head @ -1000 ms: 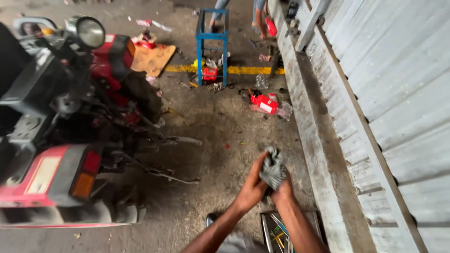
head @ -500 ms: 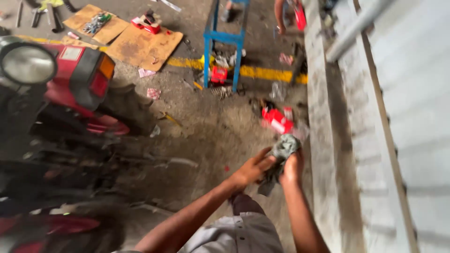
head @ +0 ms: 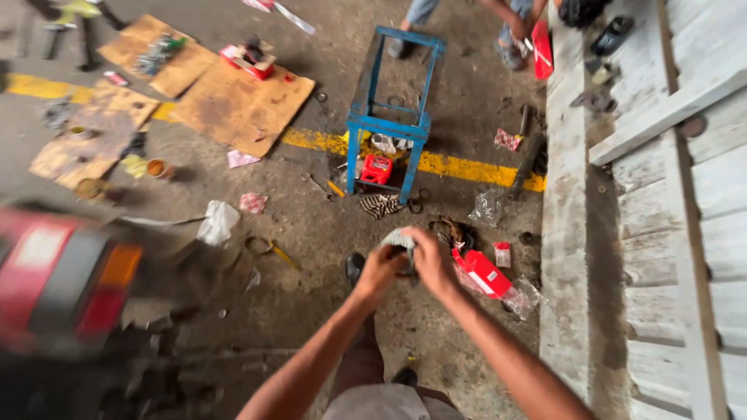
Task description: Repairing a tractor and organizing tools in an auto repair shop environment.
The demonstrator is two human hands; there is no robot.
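Looking down from head height, we see a grimy concrete floor (head: pixel 327 311) spread below our hands, with a pale corrugated wall (head: pixel 685 194) well off to their right. To the left of the hands, a red motorcycle (head: pixel 70 288) fills the lower corner, blurred. Beyond the hands, cardboard sheets (head: pixel 241 109) lie flat, strewn with small parts, and a yellow painted line (head: pixel 467 165) crosses the floor. Directly ahead stands a blue metal stool frame (head: pixel 393 117), upright, with a small red box (head: pixel 377 169) under it. Another person's feet (head: pixel 405 47) show past the frame. Just right of the hands lies a red packet (head: pixel 484 272) beside clear plastic wrappers (head: pixel 523 295).

Our left hand (head: pixel 379 272) and right hand (head: pixel 430 260) meet at chest height, both closed around a small grey part (head: pixel 400 239) pinched between the fingertips; it sits above the floor, touching nothing else. Blur hides its exact kind. We judge it a light, stiff metal or rubber piece, likely greasy and so slippery. A hold on its outer rim with both thumbs opposed seems safest, since a loose pinch could let it drop.
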